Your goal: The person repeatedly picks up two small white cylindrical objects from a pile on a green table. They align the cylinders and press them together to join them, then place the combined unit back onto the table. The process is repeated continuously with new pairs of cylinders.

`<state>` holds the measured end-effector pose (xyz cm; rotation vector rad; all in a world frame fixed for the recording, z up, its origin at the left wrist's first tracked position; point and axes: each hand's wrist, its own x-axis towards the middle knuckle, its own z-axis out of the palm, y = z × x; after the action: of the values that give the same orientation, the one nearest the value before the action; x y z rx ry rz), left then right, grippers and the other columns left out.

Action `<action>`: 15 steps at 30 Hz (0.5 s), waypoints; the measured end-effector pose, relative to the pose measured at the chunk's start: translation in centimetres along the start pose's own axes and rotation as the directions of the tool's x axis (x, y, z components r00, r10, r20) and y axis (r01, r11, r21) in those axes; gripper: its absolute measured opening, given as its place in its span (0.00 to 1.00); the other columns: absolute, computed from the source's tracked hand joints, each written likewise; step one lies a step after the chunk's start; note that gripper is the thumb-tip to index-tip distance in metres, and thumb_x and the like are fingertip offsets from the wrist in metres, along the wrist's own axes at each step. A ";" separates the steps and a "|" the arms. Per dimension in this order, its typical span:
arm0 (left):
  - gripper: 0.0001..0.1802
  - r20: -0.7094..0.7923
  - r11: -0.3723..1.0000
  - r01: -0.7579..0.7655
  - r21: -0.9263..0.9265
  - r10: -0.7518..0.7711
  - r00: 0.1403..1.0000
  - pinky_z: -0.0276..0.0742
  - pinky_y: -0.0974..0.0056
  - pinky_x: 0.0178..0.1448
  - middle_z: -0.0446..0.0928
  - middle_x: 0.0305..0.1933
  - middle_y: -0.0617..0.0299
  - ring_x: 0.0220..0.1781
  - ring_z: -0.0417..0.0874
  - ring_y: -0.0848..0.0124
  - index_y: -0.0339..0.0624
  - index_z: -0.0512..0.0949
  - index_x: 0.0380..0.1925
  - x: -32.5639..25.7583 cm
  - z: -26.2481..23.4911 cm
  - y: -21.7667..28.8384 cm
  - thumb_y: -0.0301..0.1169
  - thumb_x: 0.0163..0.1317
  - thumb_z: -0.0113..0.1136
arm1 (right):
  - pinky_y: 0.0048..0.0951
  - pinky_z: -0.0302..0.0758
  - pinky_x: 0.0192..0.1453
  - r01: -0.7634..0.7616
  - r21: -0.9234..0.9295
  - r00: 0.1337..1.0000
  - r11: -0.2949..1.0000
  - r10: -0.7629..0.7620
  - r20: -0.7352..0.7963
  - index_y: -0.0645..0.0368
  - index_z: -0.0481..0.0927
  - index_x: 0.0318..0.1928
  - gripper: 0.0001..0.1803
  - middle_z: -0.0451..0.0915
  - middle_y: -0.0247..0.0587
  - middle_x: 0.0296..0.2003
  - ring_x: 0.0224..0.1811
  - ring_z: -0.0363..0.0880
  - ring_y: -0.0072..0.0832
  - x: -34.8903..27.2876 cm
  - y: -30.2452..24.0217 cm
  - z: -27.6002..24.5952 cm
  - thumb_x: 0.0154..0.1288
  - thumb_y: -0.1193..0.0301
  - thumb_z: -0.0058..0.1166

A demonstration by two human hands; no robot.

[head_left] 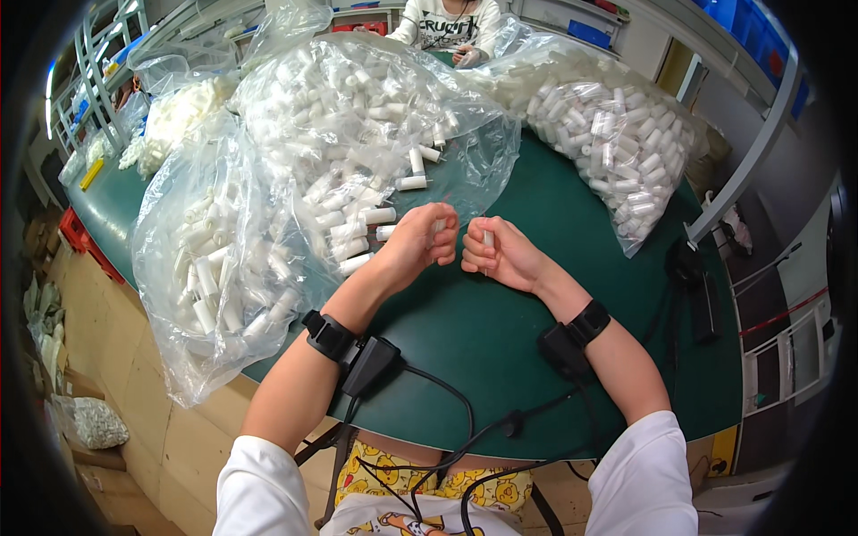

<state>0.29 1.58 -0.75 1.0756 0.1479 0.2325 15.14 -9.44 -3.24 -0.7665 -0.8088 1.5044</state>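
Over the middle of the green table (pixel 536 357), my left hand (pixel 420 239) and my right hand (pixel 508 255) are close together, a small gap between them. The right hand's fingers are closed around a small white plastic cylinder (pixel 488 238), one end showing by the thumb. My left hand is curled too, with a bit of a white cylinder (pixel 439 227) showing between its fingers. Just left of it, loose white cylinders (pixel 377 215) spill from the mouth of a large clear bag (pixel 349 98). Some of them have a thin pin at one end.
A clear bag of cylinders (pixel 214 268) hangs over the left table edge; another full bag (pixel 617 152) stands at the far right. Cables (pixel 465 406) run from my wrist straps across the near edge. A co-worker's hand (pixel 466 56) is across the table. A metal post (pixel 751 152) rises at right.
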 end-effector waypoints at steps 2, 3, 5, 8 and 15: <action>0.18 0.002 0.998 0.013 -0.055 -0.013 1.000 0.56 0.72 0.26 0.55 0.18 0.71 0.17 0.54 0.79 0.46 0.64 0.24 0.0 0.3 0.1 0.46 0.65 0.40 | 0.26 0.65 0.39 0.036 0.008 0.998 0.999 -0.035 -0.043 0.55 0.65 0.26 0.15 0.60 0.27 0.16 0.18 0.59 0.18 -0.1 0.0 0.1 0.67 0.60 0.38; 0.19 0.037 0.995 0.020 -0.100 -0.016 0.999 0.57 0.72 0.26 0.55 0.18 0.71 0.17 0.54 0.79 0.45 0.64 0.25 -0.1 0.4 0.2 0.48 0.65 0.38 | 0.26 0.65 0.40 0.053 0.010 0.997 0.999 -0.053 -0.064 0.55 0.65 0.26 0.16 0.60 0.28 0.16 0.19 0.59 0.18 -0.1 0.0 0.1 0.67 0.58 0.38; 0.23 0.107 0.981 0.040 -0.190 -0.020 0.994 0.58 0.72 0.26 0.56 0.18 0.71 0.17 0.55 0.78 0.45 0.66 0.27 -0.2 0.7 0.3 0.52 0.66 0.32 | 0.26 0.65 0.41 0.046 0.076 0.997 0.996 -0.041 -0.068 0.56 0.67 0.28 0.18 0.62 0.29 0.17 0.20 0.61 0.19 0.0 -0.1 -0.1 0.67 0.55 0.38; 0.29 0.147 0.976 -0.011 -0.217 0.044 0.988 0.61 0.70 0.28 0.58 0.18 0.70 0.17 0.55 0.77 0.44 0.67 0.29 -0.1 0.6 0.3 0.57 0.65 0.26 | 0.27 0.65 0.43 0.040 0.131 0.998 0.991 -0.033 -0.057 0.58 0.70 0.32 0.23 0.65 0.31 0.18 0.23 0.63 0.22 0.1 -0.2 0.0 0.67 0.49 0.36; 0.28 0.198 0.978 -0.073 -0.195 0.112 0.974 0.66 0.66 0.39 0.64 0.24 0.65 0.25 0.64 0.74 0.37 0.69 0.42 0.0 0.6 0.0 0.51 0.66 0.29 | 0.28 0.65 0.43 0.057 0.187 0.991 0.981 -0.032 -0.134 0.64 0.71 0.39 0.33 0.69 0.37 0.24 0.27 0.67 0.28 -0.2 -0.9 1.8 0.66 0.44 0.29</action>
<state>0.38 1.09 -0.44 0.9139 -0.1111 0.2121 14.14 -9.71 -1.50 -0.6913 -0.5719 1.4522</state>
